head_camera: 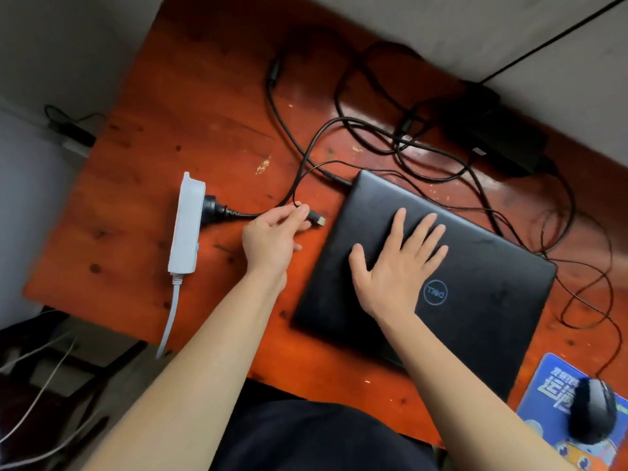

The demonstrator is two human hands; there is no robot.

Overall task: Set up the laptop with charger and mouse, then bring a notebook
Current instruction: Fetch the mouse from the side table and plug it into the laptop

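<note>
A matte black closed laptop (438, 277) on a glossy orange wooden table (163, 137) is pressed by the flat, spread right hand (394, 260); a thin black USB cable (317, 219) (at nine o'clock) is pinched by the left hand (272, 237).

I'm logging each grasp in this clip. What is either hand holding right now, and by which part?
The left hand pinches the USB plug of a thin black cable by its body, just behind the metal tip. The right hand holds nothing; it rests flat on the closed laptop.

Closed laptop (441, 277) lies on table (170, 130). Power strip (186, 226) to its left, plug (214, 206) in it. Charger brick (499, 137) behind laptop. Mouse (593, 409) on pad (543, 392) at right.
</note>
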